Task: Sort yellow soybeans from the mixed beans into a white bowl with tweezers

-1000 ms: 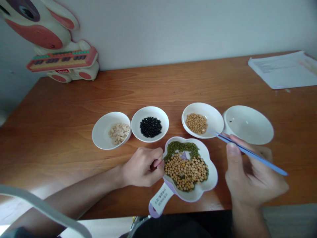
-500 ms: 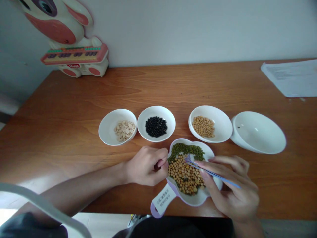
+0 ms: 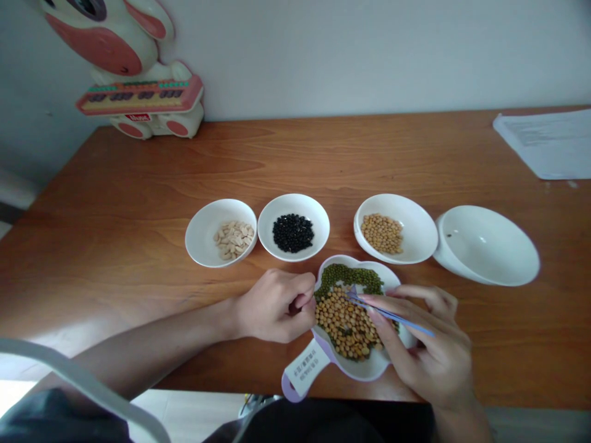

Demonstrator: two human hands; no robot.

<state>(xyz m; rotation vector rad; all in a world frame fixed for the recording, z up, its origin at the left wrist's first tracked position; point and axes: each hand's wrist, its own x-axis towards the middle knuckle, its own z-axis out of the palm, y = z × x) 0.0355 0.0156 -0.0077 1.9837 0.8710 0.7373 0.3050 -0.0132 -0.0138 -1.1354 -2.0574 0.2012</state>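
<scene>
Wooden desk (image 3: 115, 246) stretching back to a plain pale wall. Nearest, resting by the front edge: flower-shaped dish (image 3: 369, 368) with a purple handle and a white label, holding mixed yellow and green beans (image 3: 346, 317). Left hand (image 3: 277, 306) curling into a loose fist, touching the dish's left rim, holding nothing visible. Right hand (image 3: 429, 351) reaching over the dish from the right, fingers pinching blue tweezers (image 3: 392, 315), tips sitting among the beans near the dish's middle; whether gripping a bean, cannot tell. Standing in a row just behind: bowl of pale seeds (image 3: 220, 232), bowl of black beans (image 3: 293, 226), bowl of yellow beans (image 3: 395, 228), then a tilted, nearly bare white bowl (image 3: 487, 245). Lying farther back at right, papers (image 3: 549, 143); standing at far left against the wall, a rabbit-shaped toy (image 3: 133, 74).
</scene>
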